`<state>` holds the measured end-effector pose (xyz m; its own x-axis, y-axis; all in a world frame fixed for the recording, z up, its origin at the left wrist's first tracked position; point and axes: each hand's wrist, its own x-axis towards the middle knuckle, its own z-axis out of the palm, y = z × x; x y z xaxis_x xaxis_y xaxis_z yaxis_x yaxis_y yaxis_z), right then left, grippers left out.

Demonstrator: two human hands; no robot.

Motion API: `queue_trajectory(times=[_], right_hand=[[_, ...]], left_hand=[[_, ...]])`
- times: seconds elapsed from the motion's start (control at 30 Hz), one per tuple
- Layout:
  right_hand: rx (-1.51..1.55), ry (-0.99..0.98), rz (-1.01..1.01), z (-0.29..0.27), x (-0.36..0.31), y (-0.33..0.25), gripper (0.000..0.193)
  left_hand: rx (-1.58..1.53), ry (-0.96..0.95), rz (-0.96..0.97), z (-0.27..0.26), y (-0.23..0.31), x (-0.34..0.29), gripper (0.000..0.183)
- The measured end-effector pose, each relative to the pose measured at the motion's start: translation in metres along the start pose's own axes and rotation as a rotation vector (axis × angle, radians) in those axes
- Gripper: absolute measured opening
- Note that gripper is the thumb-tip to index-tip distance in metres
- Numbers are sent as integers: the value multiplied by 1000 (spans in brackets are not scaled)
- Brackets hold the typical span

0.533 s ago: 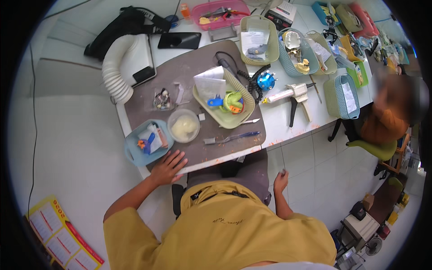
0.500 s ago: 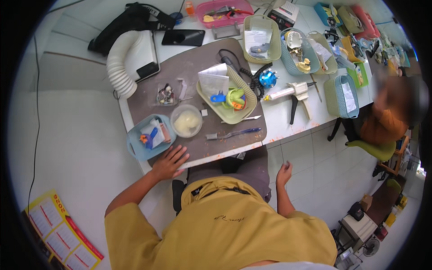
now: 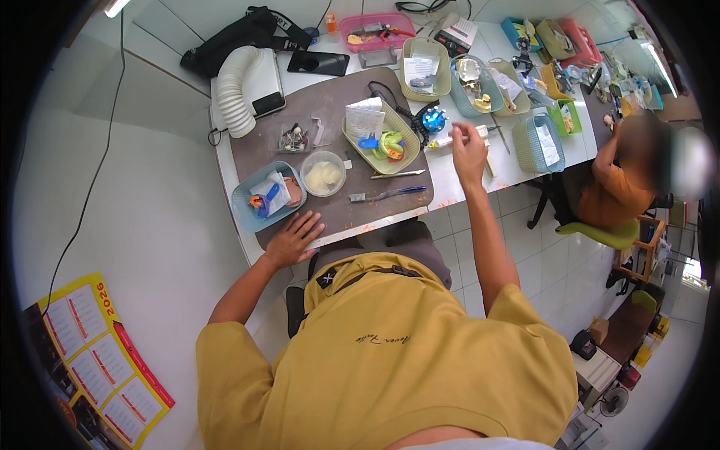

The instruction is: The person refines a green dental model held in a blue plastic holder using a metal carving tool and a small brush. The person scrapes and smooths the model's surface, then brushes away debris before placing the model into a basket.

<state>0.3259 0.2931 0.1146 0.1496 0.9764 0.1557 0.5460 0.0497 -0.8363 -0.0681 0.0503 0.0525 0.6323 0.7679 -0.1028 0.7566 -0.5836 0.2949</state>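
Observation:
My left hand (image 3: 296,238) lies flat on the table's front edge, fingers spread, beside a light-blue basket (image 3: 246,219) of small bags and blue and orange pieces. My right hand (image 3: 470,156) is raised over the right of the table, fingers curled together; whatever they pinch is too small to make out. Behind it, partly hidden, lies a white dispensing gun (image 3: 442,142) with a yellow tip. A clear tub (image 3: 344,174) holds pale material. Near it are a brush (image 3: 390,194), a white-bladed knife (image 3: 399,175) and a yellowish basket (image 3: 412,136) with a green impression tray (image 3: 391,142).
A blue round metal holder (image 3: 433,118) with a coiled black cord stands behind the gun. More baskets, a phone (image 3: 318,64) and a white hose (image 3: 229,90) line the back. At the right, a person in orange (image 3: 611,176) sits on a green chair (image 3: 600,233).
My right hand has risen from beside my lap, up and forward over the table near the dispensing gun. My left hand stays on the table edge. The whole view has shifted slightly.

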Motion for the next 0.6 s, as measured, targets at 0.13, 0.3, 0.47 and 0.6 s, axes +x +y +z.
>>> queue_trajectory(times=[0.13,0.3,0.47,0.6], right_hand=[[-312,-40,34,32,83,20,39],[-535,-157,359,47,121,23,53],[-437,-173,441,50,116,3,52],[-325,-230,505,59,129,30,49]], left_hand=[[4,-3,-94,2,16,-4,77],[-254,389,-458,-4,69,-14,59],[-372,705,-901,24,110,-34,40],[-619,967,-1260,41,123,-30,31]])
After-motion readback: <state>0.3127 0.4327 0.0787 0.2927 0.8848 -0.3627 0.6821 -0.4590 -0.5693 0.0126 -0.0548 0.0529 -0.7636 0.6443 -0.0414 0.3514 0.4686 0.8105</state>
